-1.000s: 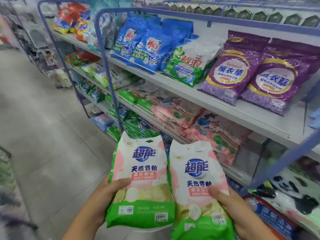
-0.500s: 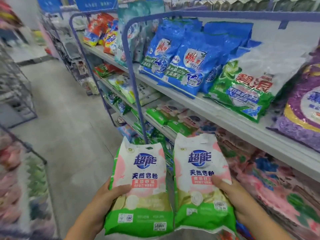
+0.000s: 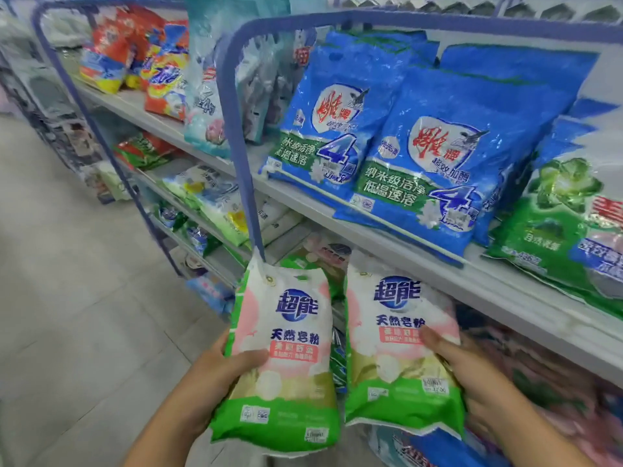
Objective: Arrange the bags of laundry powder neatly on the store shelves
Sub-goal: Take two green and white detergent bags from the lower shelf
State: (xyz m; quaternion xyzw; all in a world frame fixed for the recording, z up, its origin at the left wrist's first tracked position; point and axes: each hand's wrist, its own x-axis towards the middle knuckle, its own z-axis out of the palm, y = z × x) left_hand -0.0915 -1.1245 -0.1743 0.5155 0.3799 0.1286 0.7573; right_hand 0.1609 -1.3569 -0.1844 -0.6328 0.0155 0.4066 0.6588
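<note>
I hold two matching white, pink and green laundry powder bags upright, side by side, in front of the shelving. My left hand [image 3: 215,375] grips the left bag [image 3: 286,358] from its left side, thumb across the front. My right hand [image 3: 472,372] grips the right bag [image 3: 394,362] from its right side, thumb on the front. Both bags hang just below the white upper shelf [image 3: 505,284], in front of the lower shelves.
Blue bags [image 3: 435,163] lean on the upper shelf, green and white bags [image 3: 569,227] to their right, red and orange bags [image 3: 135,55] farther left. A blue metal frame post [image 3: 241,183] rises just behind the left bag. Grey tiled aisle floor [image 3: 67,298] lies left.
My view has moved left along the shelves and closer; the purple bags have left the frame. Both held bags have risen slightly toward the upper shelf.
</note>
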